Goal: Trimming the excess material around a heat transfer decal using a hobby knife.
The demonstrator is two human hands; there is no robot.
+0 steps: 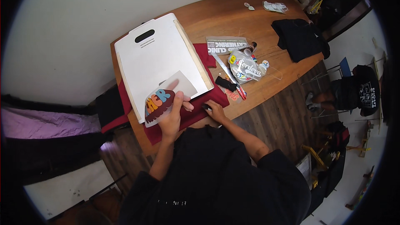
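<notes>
My left hand holds a translucent sheet that carries a colourful lettered design in orange, blue and brown. The sheet hangs over the near corner of a large white board with a slot handle. That board lies on a dark red cloth spread across the wooden table. My right hand presses on the near edge of the red cloth, with a small dark thing under its fingertips; what it is I cannot tell.
Right of the board lie printed sheets, a clear bag of stickers, red-handled scissors and a small black piece. A black garment rests at the table's far right. A person in black sits on a chair beyond.
</notes>
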